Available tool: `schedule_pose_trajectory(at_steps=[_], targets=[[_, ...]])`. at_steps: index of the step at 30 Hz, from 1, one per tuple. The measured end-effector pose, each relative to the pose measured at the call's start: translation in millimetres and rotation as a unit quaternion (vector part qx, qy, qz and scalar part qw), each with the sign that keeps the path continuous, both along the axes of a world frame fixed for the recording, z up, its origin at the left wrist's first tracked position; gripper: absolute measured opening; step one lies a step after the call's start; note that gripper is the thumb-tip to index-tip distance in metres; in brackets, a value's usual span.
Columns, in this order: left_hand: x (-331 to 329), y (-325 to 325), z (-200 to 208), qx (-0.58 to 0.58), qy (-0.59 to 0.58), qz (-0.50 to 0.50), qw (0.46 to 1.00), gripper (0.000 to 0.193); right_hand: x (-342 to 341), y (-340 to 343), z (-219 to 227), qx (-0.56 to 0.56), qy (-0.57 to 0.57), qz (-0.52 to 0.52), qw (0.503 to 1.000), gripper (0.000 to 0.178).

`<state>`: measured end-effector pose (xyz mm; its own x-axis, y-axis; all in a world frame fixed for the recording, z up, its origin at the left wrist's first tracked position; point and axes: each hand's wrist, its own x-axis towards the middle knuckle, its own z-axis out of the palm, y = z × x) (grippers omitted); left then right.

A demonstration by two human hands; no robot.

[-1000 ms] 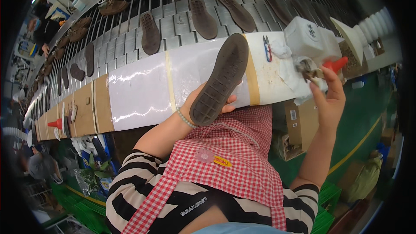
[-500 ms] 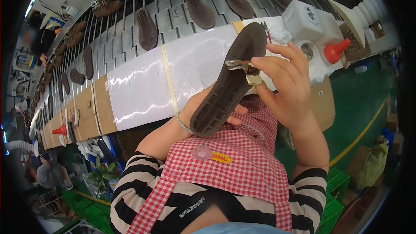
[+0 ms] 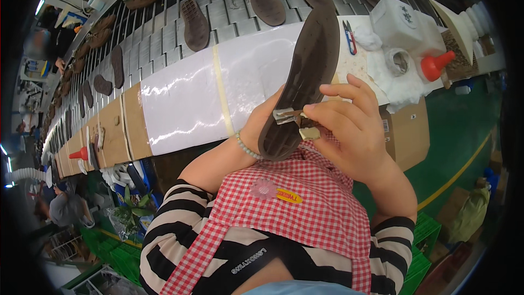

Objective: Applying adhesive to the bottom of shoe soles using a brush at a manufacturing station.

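A dark brown shoe sole stands tilted in front of my chest, its gridded side partly facing me. My left hand holds it from behind near the lower end, most of its fingers hidden by the sole. Pinched in my right hand is a small tool with a flat metallic end; its exact kind is unclear. That end lies at the lower part of the sole. A cream-coloured pad sticks out below it by my right thumb, and I cannot tell whether the two are joined.
Several shoe soles lie on the slatted metal conveyor beyond the white-covered work surface. At the right are snips, a white jug, a jar and a red-capped bottle.
My right hand has moved the tool down along the sole, from its middle to its lower part. The sole is now turned more edge-on and stands steeper.
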<state>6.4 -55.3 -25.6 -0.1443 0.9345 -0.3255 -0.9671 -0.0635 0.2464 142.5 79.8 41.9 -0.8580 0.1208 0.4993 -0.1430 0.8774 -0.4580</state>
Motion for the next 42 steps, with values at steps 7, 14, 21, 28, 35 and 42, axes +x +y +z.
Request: schedule_pose_trajectory(at_steps=[7, 14, 21, 28, 35, 42], targets=[[-3.7, 5.0, -13.5, -0.015, 0.119, 0.035, 0.992, 0.037, -1.3, -12.4, -5.2, -0.035, -0.011, 0.038, 0.999, 0.040], [-1.6, 5.5, -4.4, -0.030, 0.139, 0.028, 0.989, 0.034, -1.9, -15.5, -3.9, -0.019, -0.029, 0.080, 0.996, 0.030], [-1.5, 4.7, 3.4, -0.019, 0.052, -0.019, 0.998, 0.038, 2.2, -7.8, 4.8, 0.037, -0.066, 0.122, 0.990, 0.025], [-4.9, 7.2, -3.2, 0.076, -0.132, -0.074, 0.986, 0.040, 5.9, -0.8, 19.8, 0.073, -0.084, 0.131, 0.985, 0.022], [-9.3, 4.9, -10.3, 0.148, -0.054, -0.015, 0.987, 0.040, 17.0, 2.7, 28.8, 0.088, -0.075, 0.004, 0.993, 0.036], [-13.6, 15.1, -10.2, 0.114, -0.198, 0.001, 0.973, 0.047, 22.7, -10.8, -6.4, -0.140, -0.052, -0.053, 0.987, 0.047]])
